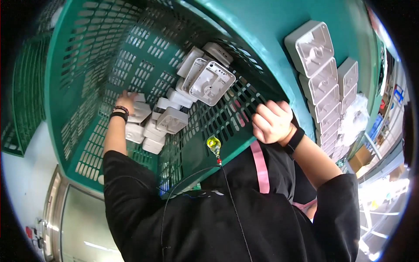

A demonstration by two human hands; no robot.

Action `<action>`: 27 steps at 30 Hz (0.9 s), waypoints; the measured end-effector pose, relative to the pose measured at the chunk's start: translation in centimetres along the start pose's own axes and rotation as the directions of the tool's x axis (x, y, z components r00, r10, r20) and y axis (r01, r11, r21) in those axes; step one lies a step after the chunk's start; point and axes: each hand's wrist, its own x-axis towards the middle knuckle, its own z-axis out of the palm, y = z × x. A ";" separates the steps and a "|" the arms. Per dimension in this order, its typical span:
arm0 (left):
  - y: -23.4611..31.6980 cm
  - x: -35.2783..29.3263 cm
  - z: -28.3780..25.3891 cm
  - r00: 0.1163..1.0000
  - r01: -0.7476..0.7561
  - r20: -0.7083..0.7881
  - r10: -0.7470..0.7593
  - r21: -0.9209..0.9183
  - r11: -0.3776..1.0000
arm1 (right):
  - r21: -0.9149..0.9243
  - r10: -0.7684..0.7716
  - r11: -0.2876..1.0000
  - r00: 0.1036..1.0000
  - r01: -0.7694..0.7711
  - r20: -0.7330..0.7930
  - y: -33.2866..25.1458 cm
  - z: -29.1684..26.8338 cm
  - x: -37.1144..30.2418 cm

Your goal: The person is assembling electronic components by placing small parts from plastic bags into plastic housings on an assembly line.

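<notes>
A big green slatted plastic crate (262,153) is tilted in front of me. My left hand (125,103) reaches deep inside it, fingers closed at the edge of a white plastic housing (139,98); part of the grip is hidden. Beside that hand lies a loose heap of similar box-shaped white housings (153,131). Farther up the crate, several more lean together, among them an open housing (212,84) with its hollow side showing. My right hand (273,122) is curled around the crate's near right rim.
Rows of white housings (322,83) stand on a green surface (266,26) at the right, next to clear plastic wrapping (355,115). Another green crate (28,91) is at the far left. A cardboard box (360,158) sits at the right. A yellow pendant (213,143) hangs on a black cord before me.
</notes>
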 end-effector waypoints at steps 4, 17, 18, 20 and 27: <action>0.4 -2.5 -2.9 0.935 -0.008 -0.350 -0.065 -0.205 0.979 | 0.037 -0.011 0.999 0.993 0.015 -0.118 0.6 0.6 0.1; 17.4 -21.5 -23.9 0.500 -0.797 -0.862 -0.087 -0.497 0.344 | 0.734 0.474 0.658 0.851 -0.171 -0.227 0.7 -1.9 -1.7; 20.0 -22.8 -25.3 0.524 -0.831 -0.851 -0.033 -0.519 0.201 | 0.969 0.658 0.228 0.748 -0.096 -0.081 0.8 -3.3 -2.5; 24.7 -24.4 -27.6 0.545 -0.824 -0.830 0.117 -0.556 -0.103 | 0.954 0.579 0.298 0.801 -0.038 -0.149 2.2 -7.5 -5.2; 42.0 -21.3 -30.3 0.601 -0.722 -0.666 0.442 -0.690 -0.060 | 0.964 0.539 0.264 0.835 -0.042 -0.111 9.3 -13.7 -21.5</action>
